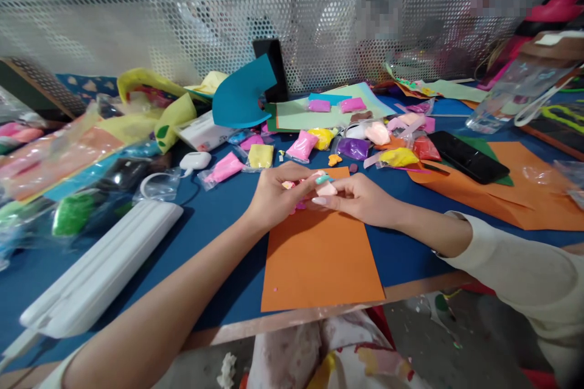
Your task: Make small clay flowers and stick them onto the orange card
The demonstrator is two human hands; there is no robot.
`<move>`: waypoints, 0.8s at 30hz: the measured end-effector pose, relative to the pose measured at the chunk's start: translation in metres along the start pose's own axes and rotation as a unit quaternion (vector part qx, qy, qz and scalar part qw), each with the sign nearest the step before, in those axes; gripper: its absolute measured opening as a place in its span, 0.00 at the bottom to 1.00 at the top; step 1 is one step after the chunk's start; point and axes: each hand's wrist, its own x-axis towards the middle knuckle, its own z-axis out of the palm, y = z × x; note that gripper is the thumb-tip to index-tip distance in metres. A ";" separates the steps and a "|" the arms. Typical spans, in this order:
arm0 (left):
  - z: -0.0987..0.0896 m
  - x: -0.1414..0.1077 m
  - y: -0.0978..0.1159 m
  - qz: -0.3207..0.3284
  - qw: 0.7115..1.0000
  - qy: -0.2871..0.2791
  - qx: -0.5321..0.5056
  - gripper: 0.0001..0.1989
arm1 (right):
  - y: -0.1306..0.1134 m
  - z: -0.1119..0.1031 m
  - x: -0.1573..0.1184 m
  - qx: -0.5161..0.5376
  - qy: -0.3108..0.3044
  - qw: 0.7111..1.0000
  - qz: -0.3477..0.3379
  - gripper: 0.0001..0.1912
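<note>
Above an orange sheet of paper (323, 267), my left hand (279, 189) and my right hand (367, 197) meet with their fingers pinched together. Between the fingertips sits a small pale pink piece of modelling clay (327, 189), which both hands grip. A teal spot lies at its upper edge; whether it is clay or a fingernail I cannot tell. Brighter pink bits (300, 205) show under my left hand, mostly hidden by it. Just beyond the fingers lie a small orange clay piece (334, 160) and a dark purple lump (353, 168).
Bagged clay in pink (302, 146), purple (353, 148) and yellow (399, 157) lies behind the hands. A black phone (469, 156) rests at right on orange paper, near a clear bottle (499, 88). At left are a white power strip (103, 267) and an earphone case (195, 161).
</note>
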 end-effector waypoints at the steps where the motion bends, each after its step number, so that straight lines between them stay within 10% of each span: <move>1: -0.002 0.001 -0.001 -0.012 1.000 0.016 0.007 0.12 | 0.000 -0.002 0.001 0.062 -0.004 0.998 0.014 0.24; 7: -0.006 0.001 -0.006 0.019 0.998 -0.019 0.065 0.22 | 0.007 -0.005 0.002 0.270 0.038 0.960 0.057 0.24; 17: 0.006 -0.008 0.000 0.159 0.979 -0.072 0.105 0.13 | 0.001 0.003 -0.005 0.151 -0.079 0.985 0.019 0.25; 24: 0.004 -0.005 0.008 0.135 0.984 -0.083 0.078 0.12 | -0.002 0.000 -0.004 0.115 -0.112 0.987 -0.002 0.14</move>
